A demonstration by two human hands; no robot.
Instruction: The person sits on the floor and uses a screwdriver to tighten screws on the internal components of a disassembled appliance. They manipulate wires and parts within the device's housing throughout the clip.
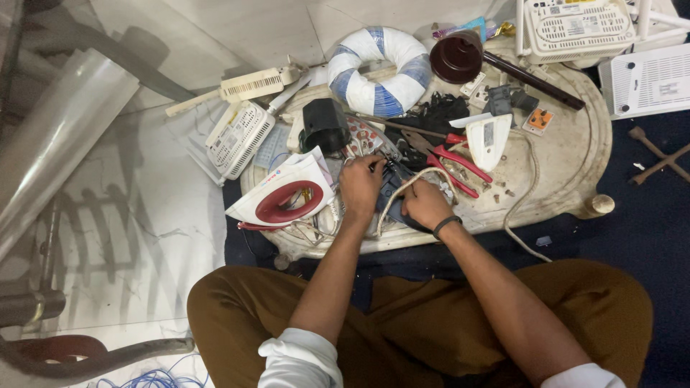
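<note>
Centrally, a dark device [394, 188] is kept flat on the low round surface [568, 154], directly before the seated person, within reach of both arms.

- Left hand [361, 181]: fingers curled and pinched at the device's upper edge, apparently onto a small part; what is pinched cannot be made out.
- Right hand [424, 203]: closed down over the device's lower right end, seemingly to steady it; a black band is worn at the wrist.
- Pale cord [402, 188]: looped over the device between the two hands.
- Red-handled pliers [453, 159]: laid just right of the hands, handles toward the person, handy for pickup.
- White and red clothes iron [284, 195]: set just left of the left hand, tilted.
- Blue-and-white ring [379, 70]: parked at the far rim, well apart.
- Brown cup-shaped part [457, 56]: beside the ring.
- White routers [241, 136]: pushed off to the edges, on the floor.
</note>
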